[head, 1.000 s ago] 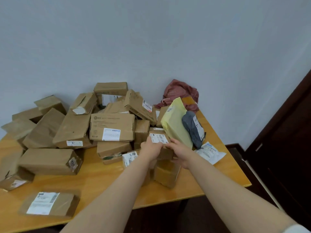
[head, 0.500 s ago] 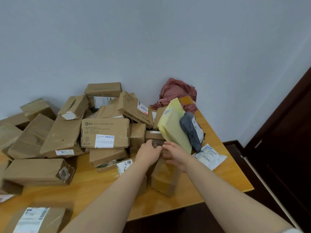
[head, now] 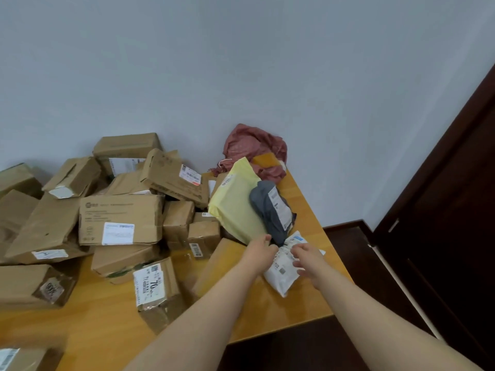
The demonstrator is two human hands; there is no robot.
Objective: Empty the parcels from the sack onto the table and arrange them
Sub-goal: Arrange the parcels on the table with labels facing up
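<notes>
Far beyond the fingers [head: 296, 263] and above them, a pale grey-blue wall [head: 241, 76] fills the upper part of the view (a soft shadow darkens it low on the left). To the right of the fingers stands a dark brown wooden door [head: 455, 210], its edge slanting from upper right to lower left. A small pale metal fitting [head: 393, 226] sits on that edge, up and right of the fingers. A dark skirting board [head: 345, 225] lines the wall's foot, beyond the fingers and to their right. Just right of the fingers and lower lies a dark floor [head: 367, 274], with a thin pale strip [head: 401, 290] along the door's foot.
</notes>
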